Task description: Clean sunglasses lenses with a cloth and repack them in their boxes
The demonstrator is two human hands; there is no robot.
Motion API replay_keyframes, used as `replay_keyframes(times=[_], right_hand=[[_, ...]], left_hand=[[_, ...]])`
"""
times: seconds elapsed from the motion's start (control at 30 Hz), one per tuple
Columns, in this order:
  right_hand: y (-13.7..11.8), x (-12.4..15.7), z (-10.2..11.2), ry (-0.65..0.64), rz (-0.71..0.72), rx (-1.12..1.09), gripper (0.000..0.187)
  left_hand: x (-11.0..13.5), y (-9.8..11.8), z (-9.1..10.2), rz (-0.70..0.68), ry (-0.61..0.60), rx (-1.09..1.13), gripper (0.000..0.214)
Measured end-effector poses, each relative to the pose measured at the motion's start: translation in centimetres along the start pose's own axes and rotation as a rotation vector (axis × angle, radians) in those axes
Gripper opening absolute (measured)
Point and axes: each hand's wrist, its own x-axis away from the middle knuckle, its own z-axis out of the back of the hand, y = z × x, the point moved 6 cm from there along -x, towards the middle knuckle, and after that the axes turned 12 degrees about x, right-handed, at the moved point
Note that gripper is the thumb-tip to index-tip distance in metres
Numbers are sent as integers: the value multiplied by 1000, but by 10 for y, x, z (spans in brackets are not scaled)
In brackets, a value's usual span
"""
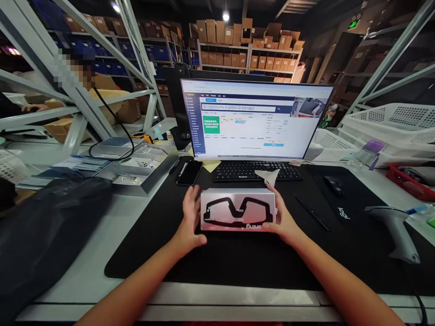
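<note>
A silvery-pink box (238,210) with a black glasses-like outline on its face stands above the black desk mat, its lettering upside down. My right hand (282,217) grips the box's right end, thumb across the front lower corner and fingers behind the side. At the box's left end is my left hand (192,219), its thumb stretched out and fingers raised apart beside the edge; whether they touch the box is hard to tell. A small pale slip of paper (268,175) shows just beyond my right fingertips, over the keyboard (234,171).
Behind the keyboard stands a monitor (251,131). A phone (189,173) and an open grey box (136,170) are at left, with a dark plastic bag (50,240) nearer. To the right are a thin black pen (311,211), a mouse (334,185), a barcode scanner (396,231) and white baskets (390,124).
</note>
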Motion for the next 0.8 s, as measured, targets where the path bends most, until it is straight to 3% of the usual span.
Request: replay_keyframes(times=[0.13,0.23,0.3,0.37,0.43,0.53,0.63,0.73,0.8], right_hand=[[-10,16,-13,-84,178,222,125],[-18,13,-6,-157,267,490,118],[-24,0,18,-181,262,730,105],[-26,-17,67,-64,129,977,82],[-22,-25,133,222,-195,1252,62],[-9,-19,199,350,-517,1358,40],[4,-11,223,329,-599,1304,27],[-2,-4,227,422,-562,1255,16],[-13,-1,225,508,-502,1214,23]], left_hand=[[0,-15,11,393,-134,188,122],[0,-9,17,423,-170,165,106],[-3,-2,23,347,-104,27,98],[-5,3,30,263,-14,-128,93],[-7,4,36,204,63,-233,91],[-8,-2,45,185,134,-259,88],[-8,-7,49,204,155,-232,86],[-7,-8,48,217,140,-207,88],[-8,-7,45,212,114,-202,90]])
